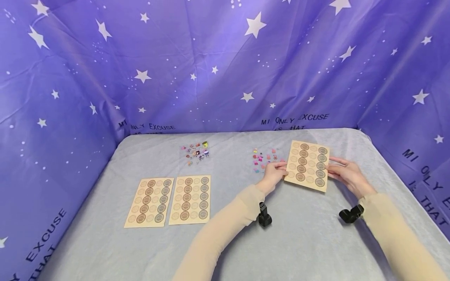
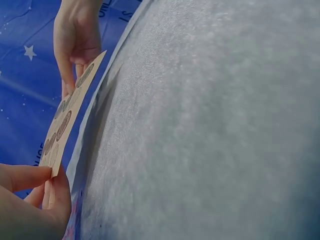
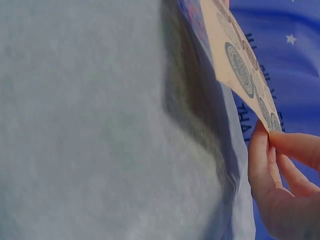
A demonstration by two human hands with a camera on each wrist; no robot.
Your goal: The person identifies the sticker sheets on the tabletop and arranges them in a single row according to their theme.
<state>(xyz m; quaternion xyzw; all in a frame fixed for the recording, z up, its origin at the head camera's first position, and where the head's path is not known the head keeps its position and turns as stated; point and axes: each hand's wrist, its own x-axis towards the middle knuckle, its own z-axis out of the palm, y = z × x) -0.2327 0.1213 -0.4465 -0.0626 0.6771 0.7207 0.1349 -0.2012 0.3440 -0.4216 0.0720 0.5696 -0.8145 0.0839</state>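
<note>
A tan sticker sheet (image 1: 307, 166) with columns of round printed stickers is held up off the table between both hands. My left hand (image 1: 272, 177) pinches its left edge near the lower corner, thumb on the printed face and fingers behind. On the opposite edge my right hand (image 1: 349, 177) pinches the sheet between thumb and fingers. The left wrist view shows the sheet (image 2: 70, 117) tilted above the cloth, with a shadow beneath. In the right wrist view its lower corner hangs free, and the right hand's thumb (image 3: 295, 145) presses the edge.
Two similar sticker sheets (image 1: 149, 203) (image 1: 190, 200) lie side by side on the left of the grey cloth-covered table (image 1: 246, 249). Behind them is a clear sheet of small colourful stickers (image 1: 197, 153). Another, with pink stickers (image 1: 261, 158), lies partly behind the left hand. Purple star-printed curtains (image 1: 211, 58) surround the table.
</note>
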